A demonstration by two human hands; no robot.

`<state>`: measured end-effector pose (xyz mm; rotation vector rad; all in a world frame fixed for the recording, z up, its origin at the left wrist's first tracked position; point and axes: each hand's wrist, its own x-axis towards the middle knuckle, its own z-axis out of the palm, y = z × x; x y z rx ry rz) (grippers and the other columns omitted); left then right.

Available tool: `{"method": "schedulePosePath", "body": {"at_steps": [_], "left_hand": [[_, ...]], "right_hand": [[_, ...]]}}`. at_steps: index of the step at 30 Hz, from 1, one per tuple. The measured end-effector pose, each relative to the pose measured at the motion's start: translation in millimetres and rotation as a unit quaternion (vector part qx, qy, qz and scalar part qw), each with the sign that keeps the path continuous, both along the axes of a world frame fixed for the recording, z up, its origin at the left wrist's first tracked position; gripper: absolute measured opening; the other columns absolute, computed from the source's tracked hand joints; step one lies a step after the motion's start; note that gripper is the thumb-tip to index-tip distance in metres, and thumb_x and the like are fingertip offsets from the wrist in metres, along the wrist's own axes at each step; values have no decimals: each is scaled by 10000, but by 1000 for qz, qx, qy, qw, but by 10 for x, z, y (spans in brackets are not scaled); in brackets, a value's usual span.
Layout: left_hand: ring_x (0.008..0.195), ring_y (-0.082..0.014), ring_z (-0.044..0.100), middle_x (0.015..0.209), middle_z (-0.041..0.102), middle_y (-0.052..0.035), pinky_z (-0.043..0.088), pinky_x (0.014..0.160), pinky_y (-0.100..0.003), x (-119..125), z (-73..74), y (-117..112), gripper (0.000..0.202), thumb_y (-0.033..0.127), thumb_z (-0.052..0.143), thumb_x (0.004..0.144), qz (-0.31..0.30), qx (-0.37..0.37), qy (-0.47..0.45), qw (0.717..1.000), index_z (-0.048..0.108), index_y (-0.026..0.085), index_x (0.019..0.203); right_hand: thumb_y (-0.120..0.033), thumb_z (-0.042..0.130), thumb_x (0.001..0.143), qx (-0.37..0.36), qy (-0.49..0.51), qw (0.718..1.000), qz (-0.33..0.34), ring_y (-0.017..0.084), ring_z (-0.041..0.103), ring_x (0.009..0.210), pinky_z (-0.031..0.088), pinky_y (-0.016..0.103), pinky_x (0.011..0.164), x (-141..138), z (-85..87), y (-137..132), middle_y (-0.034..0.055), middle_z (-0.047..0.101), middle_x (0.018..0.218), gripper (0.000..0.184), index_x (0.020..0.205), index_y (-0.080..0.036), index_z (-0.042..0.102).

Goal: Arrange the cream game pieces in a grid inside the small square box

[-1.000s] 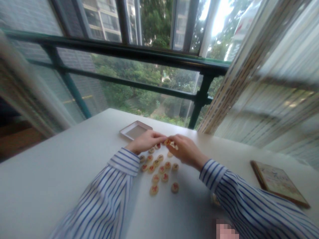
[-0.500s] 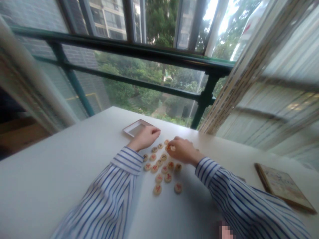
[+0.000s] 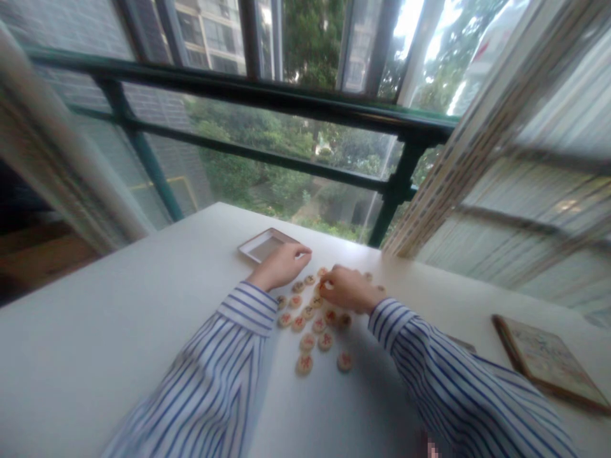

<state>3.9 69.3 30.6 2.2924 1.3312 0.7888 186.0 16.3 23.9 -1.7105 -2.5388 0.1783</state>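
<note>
Round Chinese chess pieces (image 3: 325, 340) with red or dark characters lie loosely on the white table (image 3: 157, 305). My right hand (image 3: 352, 287) is over the far part of this group. Its thumb and forefinger are curled together at a piece, which the fingers partly hide. To the left, my left hand (image 3: 280, 264) hovers just in front of a shallow open box (image 3: 248, 252) and covers its near right corner. Thumb and forefinger are bent towards each other there; whether anything is in that hand is hidden.
A flat, brown-edged box or board (image 3: 548, 356) lies at the right, beyond my right forearm. Part of another flat thing (image 3: 461, 344) shows by that sleeve. A green railing (image 3: 267, 95) and window stand behind the table, with a curtain (image 3: 539, 184) at the right.
My right hand has shifted slightly, and its fingertips are lower and more tightly curled among the pieces. My left hand keeps its bent pose beside the box. The whole view has moved a little.
</note>
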Motion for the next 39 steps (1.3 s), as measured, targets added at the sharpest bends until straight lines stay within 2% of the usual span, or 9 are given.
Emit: {"method": "schedulePosePath", "body": {"at_steps": [7,11,17,23,26,29,34,37,39], "left_hand": [[959,-206,589,1032,667,-66,456,818,-279,18,58,-45,377,385,439,785,5,-4,7,1000,652,160,999],[958,-200,591,1041,663,-67,454,820,-275,27,79,-57,373,380,438,790,3,1,10,1000,648,160,1006],[948,-198,596,1033,665,-68,454,813,-279,34,83,-73,373,387,432,798,0,17,19,1000,643,163,1010],[956,-199,594,1044,661,-70,454,817,-279,39,90,-77,379,393,433,800,-3,16,25,1000,638,162,1021],[955,-198,595,1045,660,-69,451,827,-282,40,91,-75,378,392,435,800,-3,20,24,1000,637,163,1024],[949,-200,597,1042,661,-72,450,834,-293,43,105,-87,377,386,435,801,-9,23,18,1000,636,161,1027],[966,-192,589,1063,653,-64,442,853,-288,62,168,-126,365,377,434,802,-8,22,1,1000,632,173,1031],[977,-189,583,1078,646,-56,442,858,-286,80,208,-151,357,372,433,805,-16,23,-12,1000,631,180,1031],[975,-188,582,1075,647,-53,440,865,-288,95,232,-171,350,371,440,802,-21,25,-21,999,632,182,1025]], "right_hand": [[-454,457,788,-14,3,1000,-2,189,566,797,384,275,653,73,64,49,61,604,959,333,979,-253,643],[-316,494,763,-13,-11,999,40,186,564,836,379,275,703,191,140,24,56,613,1011,315,1044,-241,617],[-220,495,742,-11,-34,992,119,202,540,909,350,306,746,229,183,-70,39,640,969,281,993,-248,617],[-192,523,724,-17,-51,991,121,208,534,915,343,339,770,178,128,-87,65,632,965,259,953,-243,631],[-190,538,718,-14,-14,994,106,203,547,882,359,336,759,187,126,-82,63,632,935,244,932,-242,643],[-238,558,728,-43,111,991,59,164,567,767,400,288,687,232,172,-60,57,633,888,217,925,-213,647],[-291,577,739,-105,370,922,31,141,581,736,445,264,667,333,282,-15,41,648,823,218,902,-155,625],[-292,600,726,-138,468,873,12,143,597,782,454,277,713,366,325,-28,44,659,860,232,917,-159,607],[-296,600,728,-151,502,851,-3,141,599,805,452,281,736,378,343,-49,45,663,876,243,933,-165,599]]}}
